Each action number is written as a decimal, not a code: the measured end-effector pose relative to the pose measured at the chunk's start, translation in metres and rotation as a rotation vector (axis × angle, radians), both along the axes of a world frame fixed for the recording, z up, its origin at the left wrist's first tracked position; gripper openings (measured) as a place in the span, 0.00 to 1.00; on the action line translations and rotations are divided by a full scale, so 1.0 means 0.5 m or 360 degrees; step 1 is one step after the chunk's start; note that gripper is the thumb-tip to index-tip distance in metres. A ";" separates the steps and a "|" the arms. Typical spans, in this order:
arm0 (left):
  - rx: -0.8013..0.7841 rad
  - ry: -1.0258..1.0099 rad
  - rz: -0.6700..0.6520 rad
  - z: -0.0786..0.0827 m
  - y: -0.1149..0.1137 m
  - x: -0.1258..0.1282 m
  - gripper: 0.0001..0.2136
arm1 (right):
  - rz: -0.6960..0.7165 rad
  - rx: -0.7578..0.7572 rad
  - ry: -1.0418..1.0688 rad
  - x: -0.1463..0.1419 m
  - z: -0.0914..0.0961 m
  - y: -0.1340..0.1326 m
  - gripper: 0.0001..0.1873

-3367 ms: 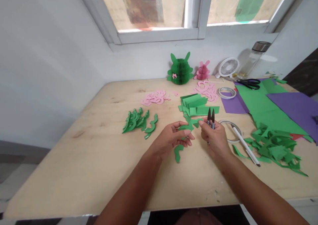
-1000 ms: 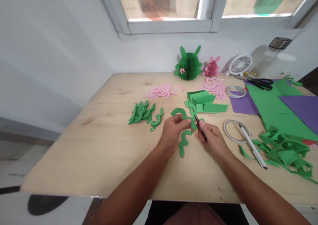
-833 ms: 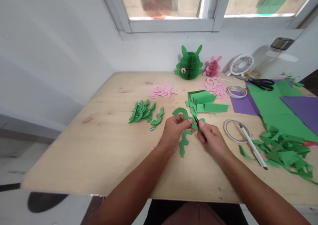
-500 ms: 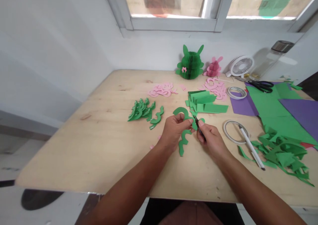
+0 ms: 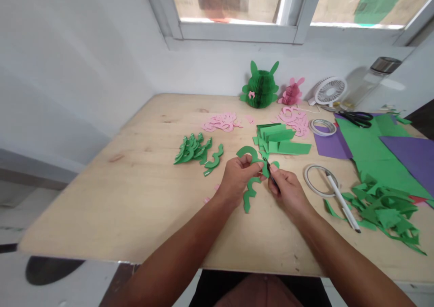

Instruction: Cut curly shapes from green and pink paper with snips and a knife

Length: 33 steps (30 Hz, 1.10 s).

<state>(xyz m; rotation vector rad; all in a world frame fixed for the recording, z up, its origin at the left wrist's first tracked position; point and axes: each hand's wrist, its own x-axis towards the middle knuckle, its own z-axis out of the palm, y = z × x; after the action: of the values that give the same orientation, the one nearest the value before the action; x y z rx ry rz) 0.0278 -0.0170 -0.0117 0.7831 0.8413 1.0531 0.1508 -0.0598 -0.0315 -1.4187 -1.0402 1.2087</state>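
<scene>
Pile of wavy green cutouts [image 5: 191, 150] on the left looks done tbh. Left hand [image 5: 235, 180] is pinching a seemingly half-trimmed green piece [image 5: 247, 150] in the middle, folded strips [image 5: 281, 139] behind looking uncut, right hand [image 5: 287, 189] wrapped round little snips [image 5: 269, 167] touching that piece.

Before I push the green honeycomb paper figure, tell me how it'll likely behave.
The green honeycomb paper figure looks light for its size, being thin pleats. Those pleats would probably squash under firm pressure. Its flat ears, standing up unsupported, may bend easily.
</scene>
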 end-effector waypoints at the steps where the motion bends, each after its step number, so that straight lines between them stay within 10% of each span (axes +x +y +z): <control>1: -0.0002 -0.0001 -0.0001 0.000 0.000 0.000 0.14 | -0.0001 0.0001 0.0005 0.000 0.000 0.000 0.32; 33: -0.0024 0.0005 0.0005 0.002 0.002 0.000 0.15 | -0.0011 0.0004 -0.0016 0.000 0.001 0.001 0.32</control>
<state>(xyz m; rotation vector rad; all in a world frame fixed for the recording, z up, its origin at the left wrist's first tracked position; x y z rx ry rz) 0.0276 -0.0160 -0.0109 0.7711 0.8523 1.0478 0.1507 -0.0595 -0.0311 -1.4270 -1.0426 1.1959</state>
